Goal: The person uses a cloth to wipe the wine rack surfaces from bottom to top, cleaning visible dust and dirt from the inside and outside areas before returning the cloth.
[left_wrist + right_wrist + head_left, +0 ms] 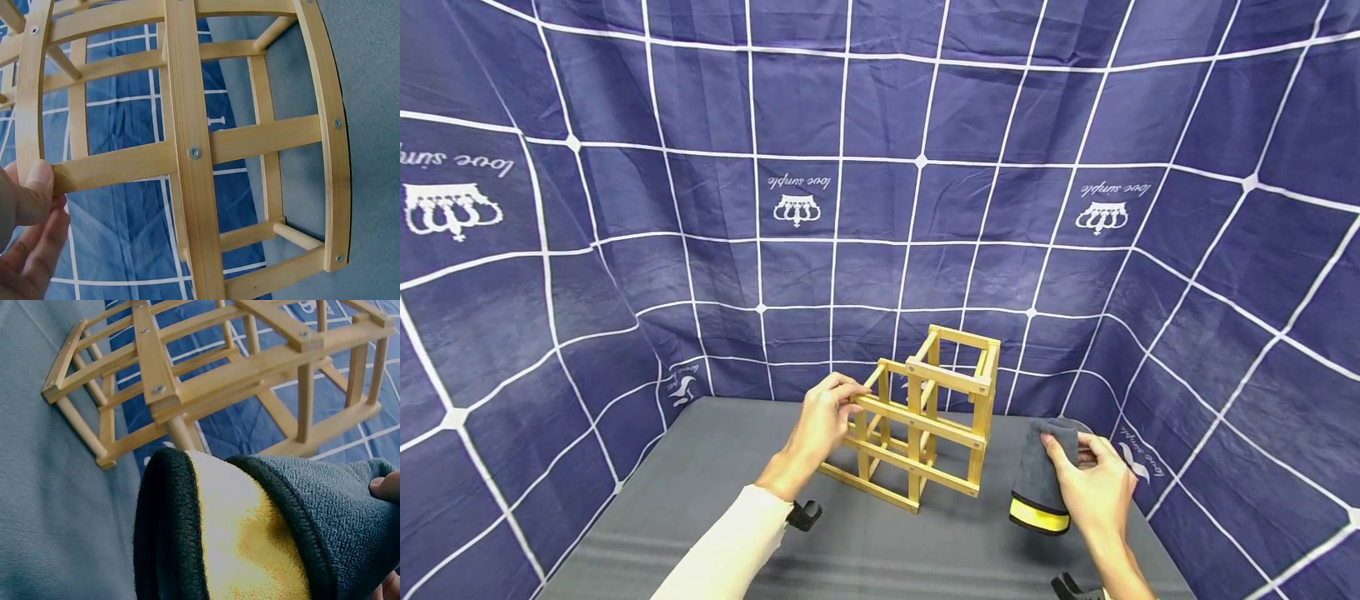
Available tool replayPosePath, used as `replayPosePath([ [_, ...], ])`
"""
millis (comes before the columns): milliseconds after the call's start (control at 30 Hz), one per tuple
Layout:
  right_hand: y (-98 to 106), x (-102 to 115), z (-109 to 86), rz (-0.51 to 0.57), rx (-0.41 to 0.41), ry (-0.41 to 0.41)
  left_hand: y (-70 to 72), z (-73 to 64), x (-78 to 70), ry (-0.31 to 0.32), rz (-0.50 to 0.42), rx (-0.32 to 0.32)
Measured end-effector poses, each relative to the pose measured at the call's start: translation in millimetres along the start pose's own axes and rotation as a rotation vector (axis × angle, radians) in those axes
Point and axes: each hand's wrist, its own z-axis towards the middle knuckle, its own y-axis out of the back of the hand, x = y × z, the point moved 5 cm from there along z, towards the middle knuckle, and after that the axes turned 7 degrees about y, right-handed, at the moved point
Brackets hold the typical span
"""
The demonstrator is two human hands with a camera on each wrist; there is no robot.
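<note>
A light wooden rack of slats and dowels, joined with screws, stands on the grey surface. At its left upper corner my left hand pinches the end of a slat between thumb and fingers; the left wrist view shows the thumb on the wood. To the right of the rack, my right hand holds a folded cloth, grey-blue on one side and yellow on the other, with dark edging. It hangs from the thumb and fingers, and its yellow part faces the right wrist camera.
Grey fabric covers the work surface. Behind and at both sides hangs a blue curtain with white lines and printed crowns. A round, pale object shows partly behind the cloth and right hand.
</note>
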Motion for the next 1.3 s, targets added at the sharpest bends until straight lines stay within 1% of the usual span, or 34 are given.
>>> replayPosePath([
  [67,-2.3,-0.5,-2.2,0.0,0.017,-0.016,2.8,-3.1,-2.1,0.02,0.022,-0.01],
  [133,-3.9,-0.4,-3.9,0.004,0.027,-0.028,2.9,-9.0,-11.4,0.033,0.045,-0.035],
  [200,-4.9,-0.8,-5.4,0.003,0.027,-0.028,-0.9,-16.6,-27.0,0.051,0.074,-0.066],
  [300,-5.3,-1.6,-7.1,-0.002,0.013,-0.02,-15.5,-28.0,-57.7,0.089,0.123,-0.104],
  [400,-6.5,-1.1,-9.1,-0.006,0.004,-0.009,-36.0,-34.4,-85.9,0.188,0.174,-0.108],
  [500,-8.0,-0.2,-10.2,-0.001,0.0,-0.005,-59.0,-33.8,-107.0,0.318,0.191,-0.104],
  [600,-9.0,1.2,-12.0,0.0,-0.004,0.009,-79.6,-30.6,-121.4,0.435,0.178,-0.111],
  [633,-9.2,2.0,-12.8,0.001,-0.005,0.012,-85.1,-29.5,-124.9,0.464,0.174,-0.116],
  [700,-9.4,3.6,-14.8,-0.001,-0.005,0.02,-94.0,-27.6,-130.7,0.505,0.17,-0.127],
  [733,-9.6,4.3,-15.8,0.0,-0.005,0.022,-97.2,-26.6,-133.0,0.516,0.167,-0.132],
  [833,-9.6,5.3,-18.6,0.003,-0.004,0.023,-101.7,-23.8,-137.5,0.521,0.164,-0.139],
  [933,-10.8,3.3,-21.3,0.006,0.003,0.019,-99.5,-24.0,-136.7,0.53,0.145,-0.122],
  [1067,-12.7,-0.5,-23.3,0.003,0.018,0.017,-87.4,-27.0,-128.3,0.544,0.108,-0.066],
  [1200,-14.1,-4.2,-24.1,0.006,0.02,0.019,-70.1,-27.9,-115.1,0.525,0.06,0.017],
  [1300,-15.6,-4.3,-24.6,0.026,0.027,0.029,-56.9,-26.8,-101.9,0.501,-0.027,0.084],
])
